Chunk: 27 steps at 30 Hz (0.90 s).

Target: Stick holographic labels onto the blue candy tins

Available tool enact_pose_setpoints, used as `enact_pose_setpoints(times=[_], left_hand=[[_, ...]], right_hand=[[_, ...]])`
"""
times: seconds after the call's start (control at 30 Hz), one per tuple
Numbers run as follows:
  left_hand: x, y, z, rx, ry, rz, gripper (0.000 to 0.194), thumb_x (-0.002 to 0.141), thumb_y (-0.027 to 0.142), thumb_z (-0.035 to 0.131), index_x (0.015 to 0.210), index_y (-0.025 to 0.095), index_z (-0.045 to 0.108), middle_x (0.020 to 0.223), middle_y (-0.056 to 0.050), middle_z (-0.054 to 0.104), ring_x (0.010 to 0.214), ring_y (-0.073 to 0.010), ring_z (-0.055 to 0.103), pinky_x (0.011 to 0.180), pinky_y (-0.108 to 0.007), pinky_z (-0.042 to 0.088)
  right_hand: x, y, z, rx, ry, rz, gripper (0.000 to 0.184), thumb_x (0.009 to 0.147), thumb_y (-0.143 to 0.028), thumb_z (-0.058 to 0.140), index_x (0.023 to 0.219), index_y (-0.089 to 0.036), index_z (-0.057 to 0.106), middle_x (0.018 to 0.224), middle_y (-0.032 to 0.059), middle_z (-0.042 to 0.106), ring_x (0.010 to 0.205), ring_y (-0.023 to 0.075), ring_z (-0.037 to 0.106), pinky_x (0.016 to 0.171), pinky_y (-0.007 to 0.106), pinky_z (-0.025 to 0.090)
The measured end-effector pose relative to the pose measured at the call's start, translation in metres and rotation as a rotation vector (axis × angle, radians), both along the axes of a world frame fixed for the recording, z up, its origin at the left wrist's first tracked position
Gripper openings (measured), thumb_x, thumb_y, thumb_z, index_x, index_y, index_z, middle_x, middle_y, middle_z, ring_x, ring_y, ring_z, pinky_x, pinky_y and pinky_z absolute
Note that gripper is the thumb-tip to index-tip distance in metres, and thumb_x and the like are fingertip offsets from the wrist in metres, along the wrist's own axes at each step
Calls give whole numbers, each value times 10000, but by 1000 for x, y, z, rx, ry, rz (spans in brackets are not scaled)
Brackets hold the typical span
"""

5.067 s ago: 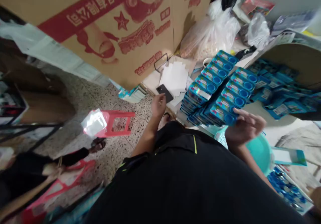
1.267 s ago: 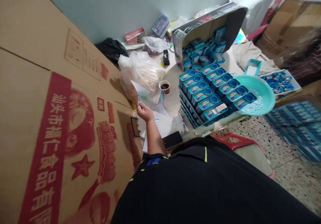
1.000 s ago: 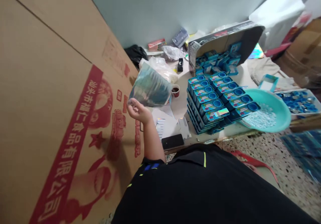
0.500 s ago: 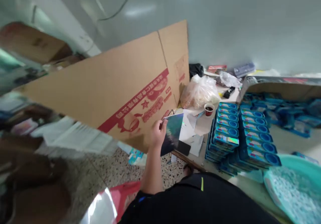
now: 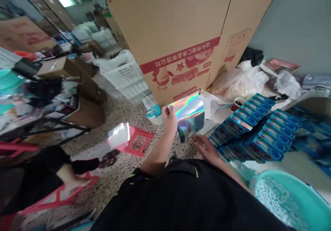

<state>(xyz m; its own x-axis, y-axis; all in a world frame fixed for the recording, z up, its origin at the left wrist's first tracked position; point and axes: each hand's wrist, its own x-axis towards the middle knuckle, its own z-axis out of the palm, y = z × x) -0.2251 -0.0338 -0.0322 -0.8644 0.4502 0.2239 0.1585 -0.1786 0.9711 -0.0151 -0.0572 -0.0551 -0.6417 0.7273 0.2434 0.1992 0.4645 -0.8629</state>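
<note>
My left hand (image 5: 169, 119) is closed on the left edge of a shiny holographic sheet (image 5: 188, 107). Its upper part throws back silver and rainbow light, while the lower part looks dark. My right hand (image 5: 206, 149) is just below the sheet's lower edge, with its fingers loosely stretched toward it. Blur hides whether those fingertips touch the sheet. Two rows of blue packages (image 5: 245, 117) stand upright on the table to the right. Behind the sheet, white papers (image 5: 209, 108) lie on the tabletop.
A large cardboard box (image 5: 176, 24) stands ahead. A paper cup (image 5: 237, 104) with dark liquid and a plastic bag (image 5: 240, 82) are behind the packages. At lower right is a turquoise basin (image 5: 254, 182). A red stool (image 5: 137, 141) and a seated person (image 5: 38, 176) are at left.
My view has swung left and down. My right hand has come into view below the sheet, which now reflects bright rainbow light where it looked dark before. The left hand keeps its hold.
</note>
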Motion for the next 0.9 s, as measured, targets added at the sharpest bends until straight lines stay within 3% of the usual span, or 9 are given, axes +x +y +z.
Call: enact_pose_setpoints(times=[0.1, 0.17, 0.33, 0.4, 0.47, 0.57, 0.63, 0.77, 0.9], left_hand=[[10, -12, 1, 18, -40, -69, 535, 863, 659, 651, 1127, 206, 549, 832, 2, 543, 757, -140, 548, 706, -268, 468], [11, -24, 2, 5, -53, -180, 546, 861, 609, 684, 1198, 204, 541, 834, -2, 576, 733, -140, 576, 681, -270, 494], [-22, -66, 9, -41, -11, -453, 469, 889, 604, 653, 1107, 198, 567, 849, -21, 631, 689, -143, 628, 660, -295, 560], [-46, -88, 15, -77, 169, -505, 449, 917, 590, 634, 1131, 197, 597, 880, -39, 647, 745, -153, 644, 710, -311, 574], [-72, -111, 23, -135, 480, -464, 427, 933, 553, 642, 1172, 200, 639, 964, -70, 654, 871, -179, 649, 827, -351, 572], [-106, -142, 39, -182, 946, -303, 436, 942, 496, 659, 1266, 204, 653, 1154, -122, 619, 1121, -248, 593, 1033, -445, 494], [-122, -159, 50, -166, 1160, -295, 464, 973, 433, 630, 1372, 199, 596, 1262, -144, 589, 1228, -270, 545, 1100, -466, 449], [-141, -176, 69, -129, 1493, -408, 406, 1006, 286, 576, 1407, 219, 564, 1324, -113, 616, 1274, -258, 544, 1114, -443, 460], [-149, -179, 73, -71, 1633, -377, 377, 976, 253, 631, 1351, 269, 605, 1367, -91, 629, 1336, -255, 544, 1165, -474, 427]], right_hand=[[-20, 3, 6, 202, 57, -13, 547, 963, -418, 619, 1455, -217, 490, 1454, 164, 483, 1363, 337, 469, 1122, 531, 449], [-39, 6, 16, 327, 36, -29, 684, 906, -373, 681, 1514, -196, 423, 1527, 180, 410, 1420, 351, 397, 1160, 553, 391], [-73, -4, 34, 383, -115, -33, 384, 1025, -258, 473, 1391, -187, 564, 1352, 149, 606, 1223, 306, 589, 1035, 485, 477], [-83, -16, 40, 315, -181, -58, 323, 1043, -248, 422, 1257, -189, 657, 1177, 125, 694, 1055, 281, 662, 913, 412, 523], [-91, -30, 51, 238, -232, -42, 297, 1039, -263, 438, 1149, -202, 706, 1031, 90, 725, 915, 254, 681, 805, 357, 525], [-103, -50, 71, 150, -202, 81, 286, 1025, -277, 471, 1144, -225, 726, 1013, 47, 729, 888, 224, 675, 783, 322, 511], [-109, -60, 83, 124, -162, 156, 312, 1021, -281, 470, 1205, -231, 717, 1026, 32, 728, 893, 217, 671, 789, 320, 512], [-114, -71, 94, 160, -162, 205, 346, 1017, -279, 474, 1273, -239, 703, 1094, 35, 730, 944, 233, 673, 843, 349, 521], [-106, -70, 104, 198, -161, 225, 339, 1026, -280, 476, 1268, -236, 709, 1120, 34, 728, 952, 227, 672, 852, 343, 525]])
